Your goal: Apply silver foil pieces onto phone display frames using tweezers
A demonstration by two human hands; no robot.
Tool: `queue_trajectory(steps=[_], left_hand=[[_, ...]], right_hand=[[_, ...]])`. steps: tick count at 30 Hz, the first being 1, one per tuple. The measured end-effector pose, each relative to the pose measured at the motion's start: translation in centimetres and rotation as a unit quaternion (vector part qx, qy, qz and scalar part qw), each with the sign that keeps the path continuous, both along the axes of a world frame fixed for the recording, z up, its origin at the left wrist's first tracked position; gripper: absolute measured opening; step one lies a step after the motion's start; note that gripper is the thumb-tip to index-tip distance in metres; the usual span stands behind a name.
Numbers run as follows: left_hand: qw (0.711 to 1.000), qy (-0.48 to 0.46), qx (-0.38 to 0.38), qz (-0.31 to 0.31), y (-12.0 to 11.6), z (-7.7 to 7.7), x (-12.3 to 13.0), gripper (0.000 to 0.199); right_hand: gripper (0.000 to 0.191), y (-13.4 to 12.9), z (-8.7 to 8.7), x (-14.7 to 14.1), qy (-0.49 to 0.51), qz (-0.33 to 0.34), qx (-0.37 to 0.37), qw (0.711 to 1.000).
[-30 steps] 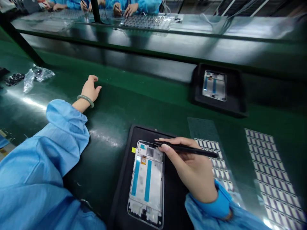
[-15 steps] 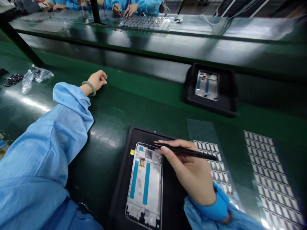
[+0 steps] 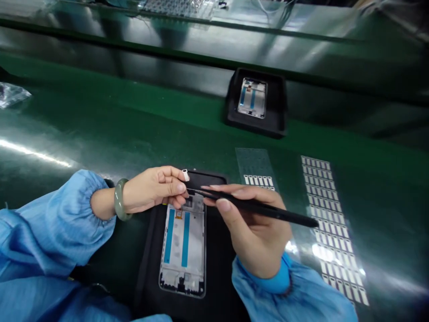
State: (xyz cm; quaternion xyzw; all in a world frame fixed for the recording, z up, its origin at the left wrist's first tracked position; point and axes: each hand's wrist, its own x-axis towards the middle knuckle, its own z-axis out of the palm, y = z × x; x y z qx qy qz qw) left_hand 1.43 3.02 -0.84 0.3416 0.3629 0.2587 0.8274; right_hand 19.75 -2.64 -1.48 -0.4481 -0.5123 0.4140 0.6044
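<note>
My right hand (image 3: pixel 258 223) grips a pair of black tweezers (image 3: pixel 261 208) like a pen, tips pointing left. My left hand (image 3: pixel 154 190) has its fingers drawn together, with a small white piece with a dark outline (image 3: pixel 185 175) at the index fingertip. The tweezer tips reach the left thumb, near a tiny dark part (image 3: pixel 191 192); whether they grip it I cannot tell. Below both hands a phone frame (image 3: pixel 196 241) with two blue strips lies in a black tray (image 3: pixel 149 268). The left fingers partly cover its top edge.
Farther back stands another black tray (image 3: pixel 276 100) holding a similar phone frame (image 3: pixel 259 105). To the right lie a clear sheet (image 3: pixel 253 160) with white pieces and a longer sheet of white pieces (image 3: pixel 326 205). A clear plastic bag (image 3: pixel 11 95) rests at far left.
My left hand has come from the far left of the bench to the tweezer tips above the phone frame. My right hand still holds the tweezers. The view has shifted downward and right.
</note>
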Motion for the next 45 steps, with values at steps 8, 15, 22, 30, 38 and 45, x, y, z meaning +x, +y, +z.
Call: queue_trajectory(steps=[8, 15, 22, 30, 38, 45], left_hand=[[0.999, -0.013, -0.03, -0.006, 0.1, -0.1, 0.1, 0.036], [0.999, -0.007, -0.027, -0.029, 0.3, -0.1, 0.1, 0.036], [0.96, 0.163, 0.226, 0.007, -0.3, 0.2, -1.0, 0.029], [0.691, 0.382, 0.61, -0.068, -2.4, -1.4, -2.7, 0.034], [0.678, 0.386, 0.621, -0.077, -2.4, -1.6, -2.4, 0.038], [0.677, 0.388, 0.621, -0.081, -2.5, -1.6, -2.4, 0.036]], right_hand=[[0.019, 0.1, 0.1, -0.1, -0.022, 0.049, -0.015, 0.998], [0.02, 0.0, 0.3, 0.0, -0.038, 0.067, -0.027, 0.997], [0.02, 0.7, 0.3, 1.0, -0.088, 0.051, -0.014, 0.995], [0.016, 2.2, -1.6, 1.6, -0.189, 0.115, -0.045, 0.974], [0.017, 1.8, -2.0, 1.4, -0.264, 0.129, 0.041, 0.955], [0.028, 1.3, -1.9, 1.6, -0.312, 0.147, 0.126, 0.93]])
